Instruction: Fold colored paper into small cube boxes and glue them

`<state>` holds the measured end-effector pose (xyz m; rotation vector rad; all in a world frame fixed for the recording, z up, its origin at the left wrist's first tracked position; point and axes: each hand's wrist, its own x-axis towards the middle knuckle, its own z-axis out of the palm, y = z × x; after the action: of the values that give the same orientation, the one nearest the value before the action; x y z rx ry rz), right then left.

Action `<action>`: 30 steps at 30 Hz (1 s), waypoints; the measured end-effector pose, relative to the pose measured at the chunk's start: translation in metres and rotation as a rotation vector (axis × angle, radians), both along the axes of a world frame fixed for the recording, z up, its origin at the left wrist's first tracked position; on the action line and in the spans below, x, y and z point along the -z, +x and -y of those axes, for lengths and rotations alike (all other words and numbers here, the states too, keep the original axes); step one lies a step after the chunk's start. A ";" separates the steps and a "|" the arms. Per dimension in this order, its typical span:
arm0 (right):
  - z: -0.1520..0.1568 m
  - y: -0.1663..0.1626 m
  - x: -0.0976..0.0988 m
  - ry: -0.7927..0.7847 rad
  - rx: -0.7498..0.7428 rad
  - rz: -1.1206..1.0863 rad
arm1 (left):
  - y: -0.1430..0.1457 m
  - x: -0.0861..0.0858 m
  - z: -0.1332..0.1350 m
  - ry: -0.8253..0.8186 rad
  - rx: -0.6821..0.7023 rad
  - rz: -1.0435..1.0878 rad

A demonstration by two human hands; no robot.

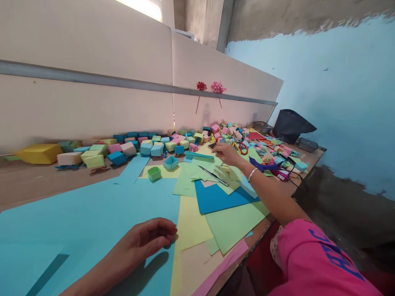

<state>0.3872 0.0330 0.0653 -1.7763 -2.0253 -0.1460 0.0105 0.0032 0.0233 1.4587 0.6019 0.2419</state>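
My left hand [151, 238] hovers low over a large light-blue paper sheet [132, 209], fingers loosely curved and thumb apart, with nothing in it. Farther off, my right hand [228, 154] reaches over the paper pile, its fingers bent down at a small dark flat object [212, 146]; what is between the fingertips is hidden. A pen-like craft knife [213, 176] lies on green paper below that hand. Just beyond the hand are scissors with red and yellow handles [241, 147]. A green open paper box [154, 174] and a blue one [171, 163] stand left of the pile.
Folded paper boxes [151, 149] line the back panel, with a big yellow one [40, 153] at far left. A purple glue gun [265, 165] with a black cord, a black bag [291, 125] and paper scraps are on the right. The table's edge [262, 238] runs along the right.
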 end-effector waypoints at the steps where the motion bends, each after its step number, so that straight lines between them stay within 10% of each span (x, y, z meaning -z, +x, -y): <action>1: 0.009 0.023 0.002 -0.040 0.044 0.015 | 0.000 0.000 0.000 0.011 0.002 -0.004; 7: 0.032 0.093 0.024 -0.303 0.085 0.069 | 0.002 0.000 0.001 0.066 -0.024 -0.057; 19: 0.029 0.072 0.010 -0.210 0.113 0.063 | -0.004 0.005 0.002 0.024 -0.277 0.098; 25: 0.031 -0.028 -0.029 0.193 -0.117 -0.078 | -0.005 0.004 0.001 0.877 -0.835 0.015; 30: 0.028 -0.127 0.010 0.330 -0.609 -0.132 | -0.014 0.009 -0.003 1.735 -0.692 -0.055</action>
<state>0.2602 0.0050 0.0552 -0.9026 -2.1927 -0.1553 -0.0030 0.0062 0.0143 2.8195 0.9855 1.5532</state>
